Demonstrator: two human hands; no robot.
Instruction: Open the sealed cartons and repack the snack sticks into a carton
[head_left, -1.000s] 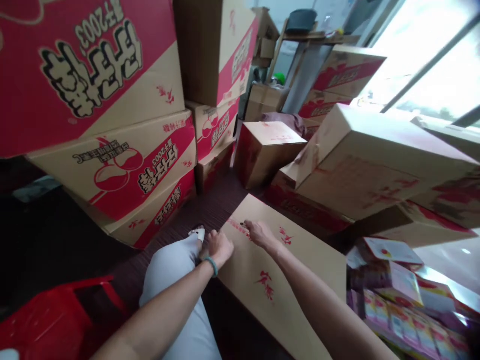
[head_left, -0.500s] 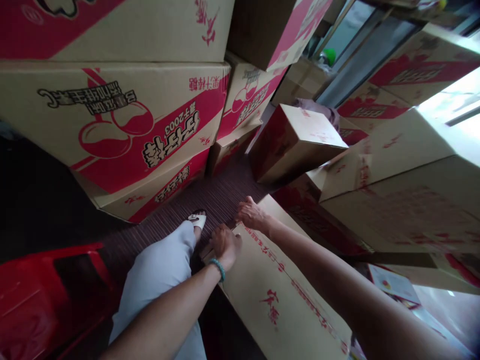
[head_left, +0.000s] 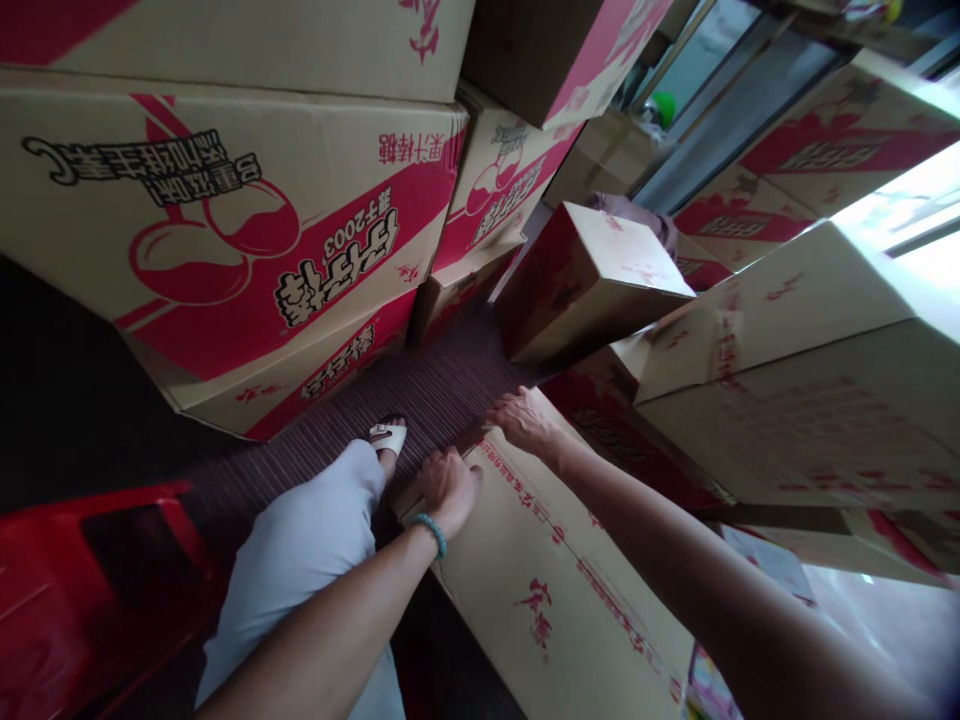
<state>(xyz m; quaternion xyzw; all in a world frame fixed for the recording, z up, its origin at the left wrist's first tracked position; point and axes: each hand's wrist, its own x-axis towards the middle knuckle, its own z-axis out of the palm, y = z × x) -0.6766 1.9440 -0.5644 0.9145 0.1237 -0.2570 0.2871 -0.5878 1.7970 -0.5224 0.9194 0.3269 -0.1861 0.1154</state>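
A long cardboard box (head_left: 504,555) with red print and a seam along its top lies below me at lower centre. My left hand (head_left: 452,488), with a teal bead bracelet (head_left: 433,533) at the wrist, is closed over the box's far left corner, thumb on the top face. To its right, my right hand (head_left: 523,420) hooks its bent fingers over the far edge of the same box. The fingertips of both hands are partly hidden beyond that edge.
Large candy cartons (head_left: 300,240) are stacked at the left. A single box (head_left: 592,285) stands on the dark ribbed floor (head_left: 457,370) ahead. More cartons (head_left: 795,420) are piled at the right. A red plastic object (head_left: 82,600) sits at lower left, near my sandalled foot (head_left: 388,435).
My right hand has shifted slightly right along the far edge, its fingers a little flatter. The left hand keeps its place on the corner. The camera view has moved slightly.
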